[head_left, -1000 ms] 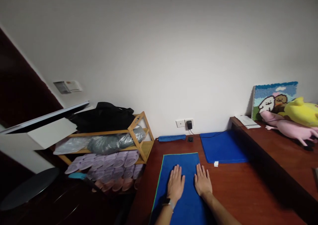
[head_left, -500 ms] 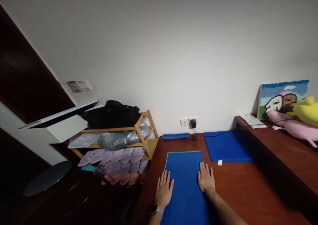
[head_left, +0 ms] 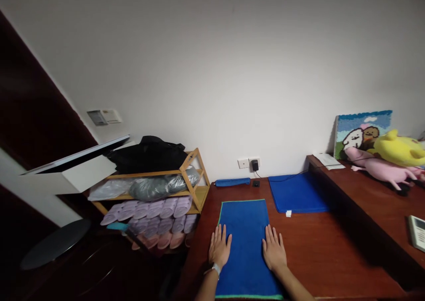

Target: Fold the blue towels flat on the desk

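Both at lower centre, left hand (head_left: pixel 220 250) and right hand (head_left: pixel 275 251) lie flat along the blue cloth (head_left: pixel 245 243), fingers slightly apart; I judge this smoothing, needing even pressure next.

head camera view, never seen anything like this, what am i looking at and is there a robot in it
No robot here: these are a person's two bare hands. The camera is worn on that person's head and looks forward and down, so you see roughly what they see.

In front of them is a reddish-brown table. A blue cloth with green edging lies spread on it. The left hand, with a watch on its wrist, rests flat at the cloth's left edge; the right hand rests flat at its right edge. Neither grips anything.

Farther back lie a second blue piece of fabric and a narrow blue strip.
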Action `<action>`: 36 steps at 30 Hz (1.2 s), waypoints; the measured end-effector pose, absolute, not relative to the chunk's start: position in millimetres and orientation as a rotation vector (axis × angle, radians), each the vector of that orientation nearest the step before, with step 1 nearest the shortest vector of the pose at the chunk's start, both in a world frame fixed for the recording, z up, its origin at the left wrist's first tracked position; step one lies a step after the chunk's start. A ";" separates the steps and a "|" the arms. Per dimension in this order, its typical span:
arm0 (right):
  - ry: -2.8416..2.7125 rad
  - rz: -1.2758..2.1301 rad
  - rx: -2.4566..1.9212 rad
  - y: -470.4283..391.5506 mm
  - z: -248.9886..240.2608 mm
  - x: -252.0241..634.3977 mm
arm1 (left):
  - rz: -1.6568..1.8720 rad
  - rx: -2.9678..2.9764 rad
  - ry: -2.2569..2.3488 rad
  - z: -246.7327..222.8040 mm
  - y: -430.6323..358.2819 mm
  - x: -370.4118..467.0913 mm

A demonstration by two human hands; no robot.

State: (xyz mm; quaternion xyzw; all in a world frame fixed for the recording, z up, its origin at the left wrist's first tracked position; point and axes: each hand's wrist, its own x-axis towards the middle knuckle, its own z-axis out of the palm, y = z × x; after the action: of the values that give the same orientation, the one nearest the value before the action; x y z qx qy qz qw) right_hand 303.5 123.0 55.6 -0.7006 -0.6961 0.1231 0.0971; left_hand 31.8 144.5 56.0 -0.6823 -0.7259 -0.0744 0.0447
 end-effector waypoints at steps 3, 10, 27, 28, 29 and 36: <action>-2.054 0.360 -2.079 121.7 58.6 302.1 | -0.284 -2.172 -2.078 63.1 136.5 56.1; -2.115 0.357 -2.065 123.3 65.1 303.4 | -0.315 -2.606 -1.844 60.3 112.6 162.4; -2.045 0.400 -2.003 83.4 73.3 302.2 | -0.265 -2.111 -2.235 41.8 70.8 -1.8; -2.049 0.410 -1.999 74.9 69.7 301.9 | -0.269 -2.112 -2.231 42.2 71.4 -1.0; -2.051 0.423 -1.999 67.6 66.4 301.7 | -0.270 -2.115 -2.226 43.0 71.7 -1.1; -2.061 0.448 -1.983 53.3 67.1 301.6 | -0.297 -2.092 -2.179 55.9 63.9 22.5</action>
State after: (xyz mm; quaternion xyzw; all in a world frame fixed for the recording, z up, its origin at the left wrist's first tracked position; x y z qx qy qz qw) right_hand 301.6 53.3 67.1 -0.6797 -0.7066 0.1536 0.1230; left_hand 22.5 63.9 55.9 -0.6884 -0.7168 -0.0977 0.0531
